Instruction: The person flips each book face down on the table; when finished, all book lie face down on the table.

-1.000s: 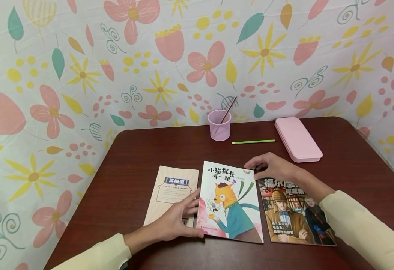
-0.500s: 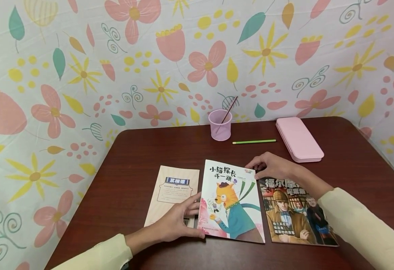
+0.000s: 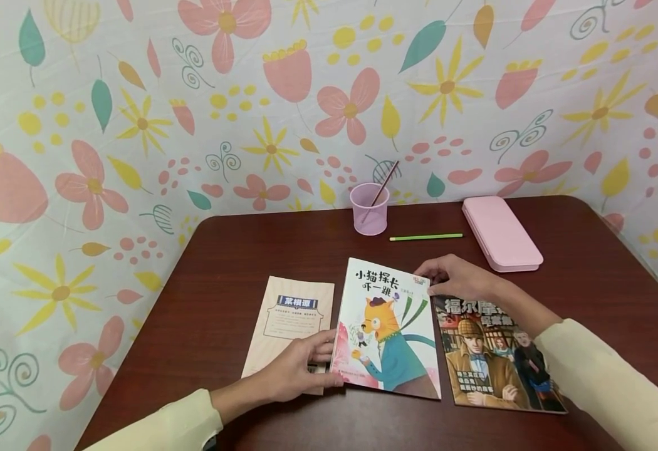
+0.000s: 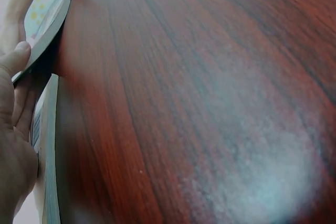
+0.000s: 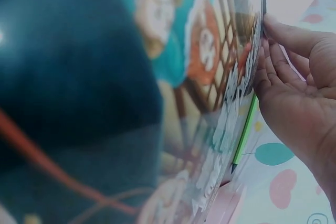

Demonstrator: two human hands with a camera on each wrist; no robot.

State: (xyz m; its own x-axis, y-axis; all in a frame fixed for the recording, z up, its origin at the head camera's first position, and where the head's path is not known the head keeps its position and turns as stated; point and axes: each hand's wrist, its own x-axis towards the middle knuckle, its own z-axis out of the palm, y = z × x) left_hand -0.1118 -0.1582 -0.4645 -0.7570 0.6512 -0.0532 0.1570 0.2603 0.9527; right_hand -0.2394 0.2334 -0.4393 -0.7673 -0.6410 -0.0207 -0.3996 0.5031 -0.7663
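Note:
A picture book with an orange cat in a teal coat (image 3: 391, 338) is held between both hands in the head view. My left hand (image 3: 292, 369) pinches its lower left edge, thumb at the near corner and fingers over the beige book (image 3: 286, 313) beside it. In the left wrist view, the cat book's edge (image 4: 51, 30) is raised off the table, above the beige book (image 4: 51, 150). My right hand (image 3: 459, 279) grips the cat book's upper right corner, with some fingertips hidden. Under the right forearm lies a detective comic book (image 3: 481, 363), partly covered by that arm.
Behind the books, a lilac mesh pen cup (image 3: 370, 213) holds one dark pencil. A green pencil (image 3: 426, 237) lies to its right, beside a pink pencil case (image 3: 502, 235). A flower-patterned cloth (image 3: 193, 94) hangs behind the dark wooden table (image 3: 205, 300).
The cat book has shifted slightly up and to the right in the head view, its near edge rising. Both hands have kept their hold on it. The other books stay put.

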